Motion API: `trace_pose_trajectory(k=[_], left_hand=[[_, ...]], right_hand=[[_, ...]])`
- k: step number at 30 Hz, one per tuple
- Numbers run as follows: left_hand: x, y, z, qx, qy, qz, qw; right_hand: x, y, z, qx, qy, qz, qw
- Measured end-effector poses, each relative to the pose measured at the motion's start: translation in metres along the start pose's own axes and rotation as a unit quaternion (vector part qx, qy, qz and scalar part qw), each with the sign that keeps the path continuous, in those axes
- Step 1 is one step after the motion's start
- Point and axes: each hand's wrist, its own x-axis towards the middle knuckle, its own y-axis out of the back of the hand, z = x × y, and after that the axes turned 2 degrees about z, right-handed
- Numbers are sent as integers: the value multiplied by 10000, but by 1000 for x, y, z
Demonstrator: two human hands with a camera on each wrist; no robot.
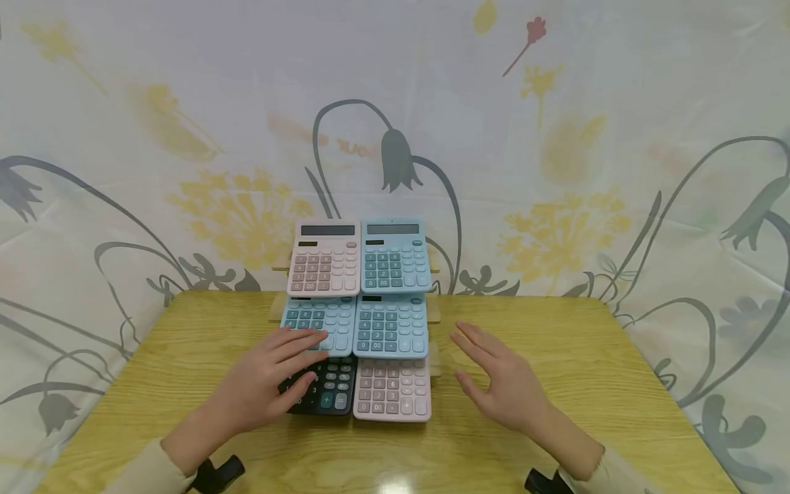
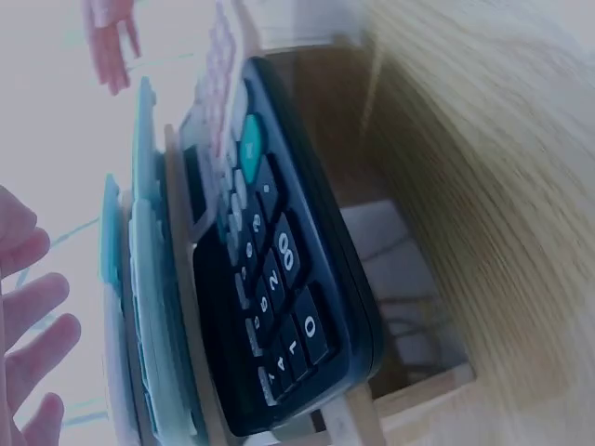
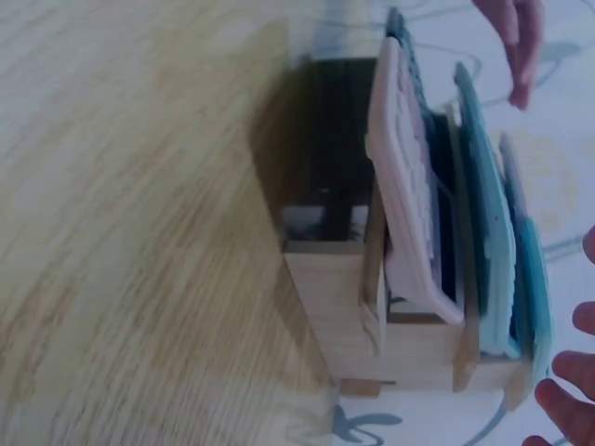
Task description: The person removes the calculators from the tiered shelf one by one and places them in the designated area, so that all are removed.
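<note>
Six-slot tiers of calculators lean on a wooden rack [image 3: 325, 297], two side by side per tier. On top are a pink calculator [image 1: 339, 267] and a blue calculator [image 1: 395, 264]; two more blue ones fill the middle. The bottom tier holds a black calculator [image 2: 279, 307] and another pink calculator [image 3: 400, 186]. My left hand [image 1: 265, 377] hovers with loosely extended fingers in front of the black calculator and the left middle blue calculator [image 1: 336, 319], covering part of both. To the right of the rack, my right hand [image 1: 503, 377] is held apart from it, fingers extended, holding nothing.
The rack stands on a yellow wood-grain table [image 1: 204, 343]. Behind and around the table hangs a pale curtain [image 1: 247, 89] printed with flowers. Dark wrist straps [image 1: 216, 473] show at both sleeves.
</note>
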Motion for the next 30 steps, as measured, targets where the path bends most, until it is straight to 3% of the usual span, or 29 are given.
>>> trace_pose_trajectory(k=[6, 12, 20, 26, 30], left_hand=[[-5, -3, -4, -611, 538, 529, 9953], [-9, -4, -9, -1085, 922, 1077, 9839], [-16, 1, -15, -1537, 1803, 1630, 9578], [-28, 2, -24, -1729, 2688, 1772, 9308], [-37, 2, -29, -1885, 3117, 1845, 9128]], right_hand=[[3, -4, 10, 455, -534, 448, 9965], [12, -8, 16, 761, -817, 836, 9902], [27, -14, 24, 1181, -1089, 1365, 9775], [35, -17, 27, 1608, -1253, 1468, 9679], [40, -18, 26, 1828, -1454, 1484, 9609]])
